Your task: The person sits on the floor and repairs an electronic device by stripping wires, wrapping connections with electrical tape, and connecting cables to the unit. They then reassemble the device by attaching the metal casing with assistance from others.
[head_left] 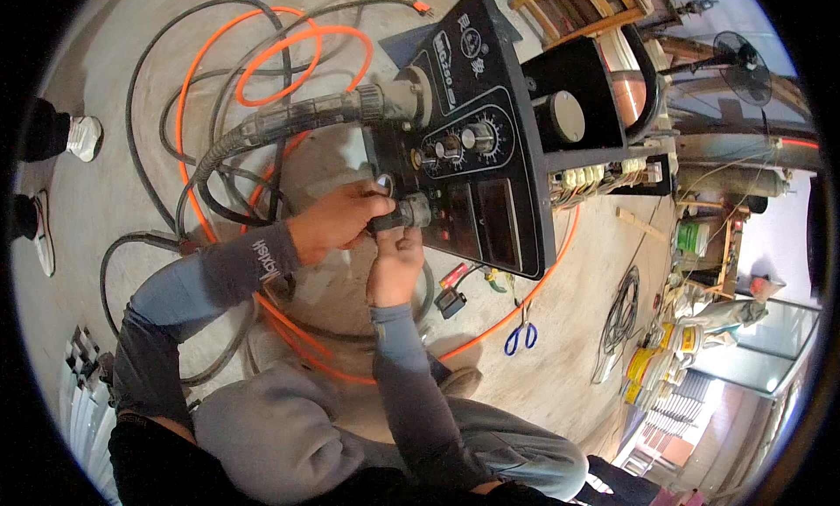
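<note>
A black welding machine (479, 169) stands tipped in front of me, its panel with dials and dark display windows facing left and toward me. My left hand (337, 215) has its fingers closed around a dark cable plug (385, 219) at the panel's lower socket (418, 210). From below, my right hand (395, 265) pinches the same plug with its fingertips. The fingers hide part of the plug, so how far it sits in the socket cannot be seen. A thick ribbed torch cable (293, 114) is attached to the panel's upper connector (407, 99).
Orange hose (210, 226) and black cables loop over the concrete floor to the left. Blue-handled scissors (521, 338), pliers (495, 283) and a red-and-black tool (452, 298) lie near the machine. A person's shoes (83, 140) show at far left. Yellow buckets (652, 364) and coiled cable (621, 309) are right.
</note>
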A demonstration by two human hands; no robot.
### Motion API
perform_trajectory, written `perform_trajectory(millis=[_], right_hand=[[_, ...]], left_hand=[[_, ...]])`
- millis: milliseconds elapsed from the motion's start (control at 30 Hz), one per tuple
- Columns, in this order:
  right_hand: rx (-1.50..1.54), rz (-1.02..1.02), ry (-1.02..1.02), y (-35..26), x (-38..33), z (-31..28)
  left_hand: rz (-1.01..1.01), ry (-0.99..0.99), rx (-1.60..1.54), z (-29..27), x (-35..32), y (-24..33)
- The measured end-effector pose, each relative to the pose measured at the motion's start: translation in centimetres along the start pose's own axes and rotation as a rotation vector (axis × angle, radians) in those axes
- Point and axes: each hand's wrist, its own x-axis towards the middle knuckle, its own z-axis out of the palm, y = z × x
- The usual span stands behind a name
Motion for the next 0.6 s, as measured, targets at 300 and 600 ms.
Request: perform_trajectory(millis=[300,600], right_hand=[[-1.035,-0.829,-0.185,-13.0,-1.3,1.4],[-1.410,-0.402,-0.361,-13.2,5.1,6.5]], left_hand=[[0.831,0.026,0.360,-1.5,3.5,-5.6],[0.584,0.223,0.302,1.2,-0.5,-3.8]])
